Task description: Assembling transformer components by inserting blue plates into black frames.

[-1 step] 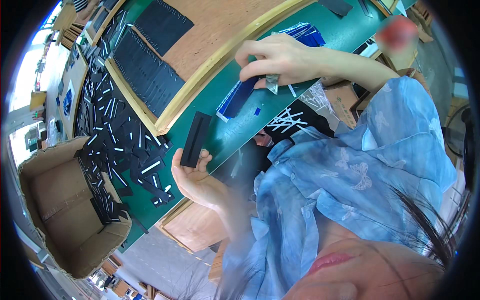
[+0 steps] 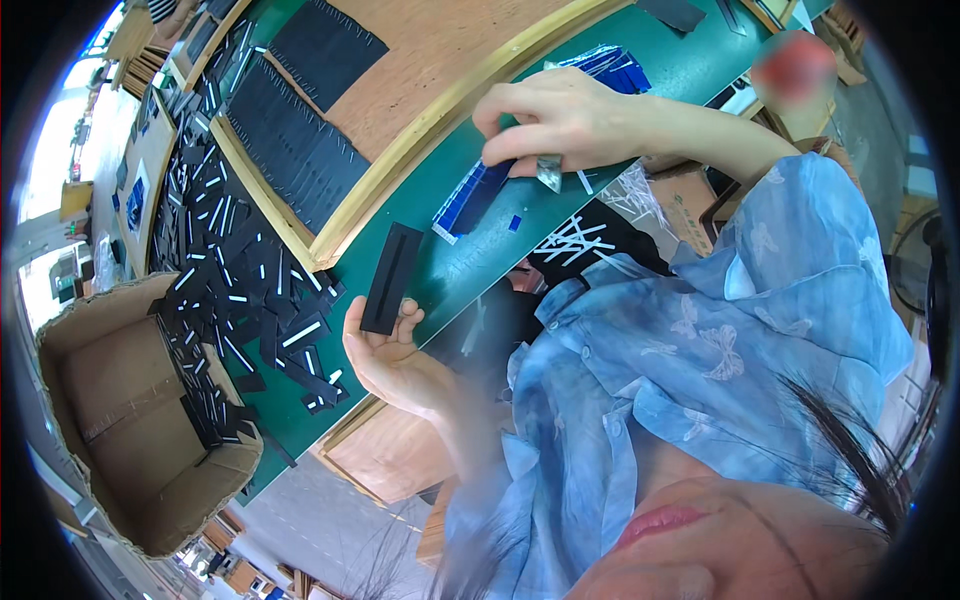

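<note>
Between the thumb and fingers of my left hand (image 2: 395, 360) is a flat black rectangular piece (image 2: 391, 280) with a narrow slot along its middle, tilted up over the green table's near edge. My right hand (image 2: 565, 130) reaches across from the right, fingers pinched on the upper end of a dark blue strip (image 2: 480, 200). That strip lies along a stack of shiny blue strips (image 2: 452, 217) on the table. A silvery band (image 2: 549, 172) wraps one right finger. A small blue chip (image 2: 514, 223) rests just beside the stack.
A wood-framed board (image 2: 420, 70) bears rows of black pieces (image 2: 290, 150). Loose black pieces with white strips (image 2: 225, 260) are heaped at left, by an open cardboard box (image 2: 120, 400). More blue strips (image 2: 620, 68) lie beyond my right hand; white strips (image 2: 575, 240) sit on dark cloth below.
My right hand has shifted very slightly to the right at the blue strip, and its silvery band has turned a little. My left hand and the black piece look unmoved.
</note>
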Demonstrator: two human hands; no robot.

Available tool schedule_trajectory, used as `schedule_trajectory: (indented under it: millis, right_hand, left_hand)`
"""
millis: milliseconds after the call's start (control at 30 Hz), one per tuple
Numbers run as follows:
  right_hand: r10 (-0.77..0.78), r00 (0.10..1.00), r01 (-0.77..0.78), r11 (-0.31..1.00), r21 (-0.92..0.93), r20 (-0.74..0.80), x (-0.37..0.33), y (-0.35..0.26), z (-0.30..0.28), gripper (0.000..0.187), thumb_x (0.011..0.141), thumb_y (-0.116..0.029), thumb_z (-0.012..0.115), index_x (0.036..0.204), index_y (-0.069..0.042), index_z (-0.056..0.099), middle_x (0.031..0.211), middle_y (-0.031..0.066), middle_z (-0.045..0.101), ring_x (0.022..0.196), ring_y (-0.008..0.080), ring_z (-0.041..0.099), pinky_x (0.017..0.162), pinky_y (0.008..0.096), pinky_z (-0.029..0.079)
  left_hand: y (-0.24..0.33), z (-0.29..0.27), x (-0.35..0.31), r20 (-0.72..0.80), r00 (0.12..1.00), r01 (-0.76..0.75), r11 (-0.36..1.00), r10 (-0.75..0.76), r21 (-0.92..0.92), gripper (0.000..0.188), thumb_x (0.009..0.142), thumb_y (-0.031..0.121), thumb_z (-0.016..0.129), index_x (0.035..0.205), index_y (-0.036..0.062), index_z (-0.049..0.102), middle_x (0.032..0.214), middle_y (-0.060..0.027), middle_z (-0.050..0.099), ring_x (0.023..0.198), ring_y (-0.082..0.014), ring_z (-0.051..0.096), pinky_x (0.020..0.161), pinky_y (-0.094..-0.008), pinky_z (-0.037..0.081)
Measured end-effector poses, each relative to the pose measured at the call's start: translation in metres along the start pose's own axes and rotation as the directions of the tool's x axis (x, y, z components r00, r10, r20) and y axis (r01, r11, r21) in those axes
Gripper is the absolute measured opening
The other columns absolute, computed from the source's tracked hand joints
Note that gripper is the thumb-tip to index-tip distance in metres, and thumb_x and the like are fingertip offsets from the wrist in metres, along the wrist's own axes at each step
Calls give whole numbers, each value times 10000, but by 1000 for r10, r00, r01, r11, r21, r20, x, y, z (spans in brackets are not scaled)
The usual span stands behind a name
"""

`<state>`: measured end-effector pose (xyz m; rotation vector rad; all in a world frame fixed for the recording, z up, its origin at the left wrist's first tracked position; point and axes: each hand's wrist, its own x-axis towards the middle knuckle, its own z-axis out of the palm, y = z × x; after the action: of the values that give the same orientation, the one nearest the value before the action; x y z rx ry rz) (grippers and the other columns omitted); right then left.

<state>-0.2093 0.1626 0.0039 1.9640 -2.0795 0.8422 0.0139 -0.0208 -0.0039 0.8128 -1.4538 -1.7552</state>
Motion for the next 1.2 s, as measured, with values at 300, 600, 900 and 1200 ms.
schedule_trajectory:
  millis: [300, 600, 900, 1200]
  right_hand:
    - [-25, 995, 44, 981, 191, -100, 14, -31, -6, 320, 645, -114, 754, 919, -161, 596, 986, 7, 515, 707, 179, 588, 553, 288, 472]
    - [108, 993, -89, 949, 304, -48, 11, -32, -6, 327, 631, -125, 776, 912, -151, 612, 995, 10, 517, 796, 195, 595, 625, 292, 495]
    - [125, 992, -111, 949, 296, -31, 10, -35, -8, 287, 649, -141, 775, 890, -127, 621, 987, 12, 527, 783, 198, 598, 622, 293, 494]
    - [146, 989, -127, 935, 332, -33, 10, -36, -12, 244, 666, -151, 765, 875, -117, 646, 971, 12, 535, 797, 192, 601, 636, 293, 496]
  left_hand:
    - [6, 37, -12, 172, 970, 188, 980, -173, -71, 595, 980, 419, 226, 1103, -81, 524, 922, -220, 626, 736, -299, 642, 630, -313, 549]
    - [8, 39, -16, 247, 951, 206, 977, -186, -59, 642, 963, 487, 217, 1090, -65, 519, 922, -218, 618, 740, -296, 645, 689, -362, 533]
    - [7, 41, -17, 266, 952, 184, 978, -154, -95, 631, 979, 457, 204, 1107, -84, 502, 926, -246, 618, 732, -303, 644, 642, -322, 560]
    - [12, 46, -20, 259, 956, 116, 989, -136, 90, 545, 986, 390, 279, 1085, -91, 516, 878, -222, 624, 703, -294, 645, 620, -307, 554]
